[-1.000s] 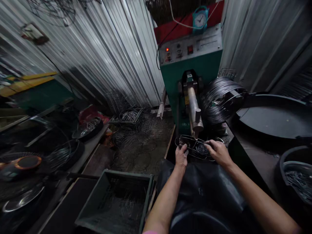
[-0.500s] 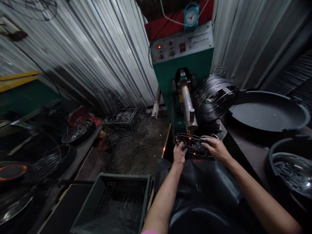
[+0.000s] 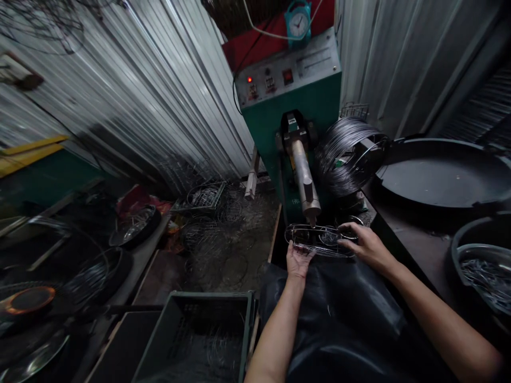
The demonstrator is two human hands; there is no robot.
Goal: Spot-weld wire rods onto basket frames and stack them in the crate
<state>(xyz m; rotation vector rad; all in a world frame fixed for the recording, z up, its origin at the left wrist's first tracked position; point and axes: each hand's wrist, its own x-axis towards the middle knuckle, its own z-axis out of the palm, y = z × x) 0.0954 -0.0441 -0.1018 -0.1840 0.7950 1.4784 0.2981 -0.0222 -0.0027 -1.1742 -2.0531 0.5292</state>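
An oval wire basket frame [image 3: 319, 240] lies under the tip of the welding arm [image 3: 305, 183] of a green machine [image 3: 295, 101]. My left hand [image 3: 298, 260] grips the frame's near-left rim, palm up. My right hand [image 3: 365, 245] holds the frame's right end with curled fingers. A black apron [image 3: 343, 319] covers my lap below both hands.
A coil of dark wire [image 3: 345, 154] sits right of the arm, a large dark pan [image 3: 443, 175] beyond it. A bowl of metal pieces [image 3: 485, 274] is at far right. A green crate [image 3: 195, 340] with wire parts stands lower left; wire baskets [image 3: 207, 207] litter the floor.
Sparks seen under the arm tip half a second ago are gone. The frame has turned and both hands have shifted their grip along its rim. The view has drifted.
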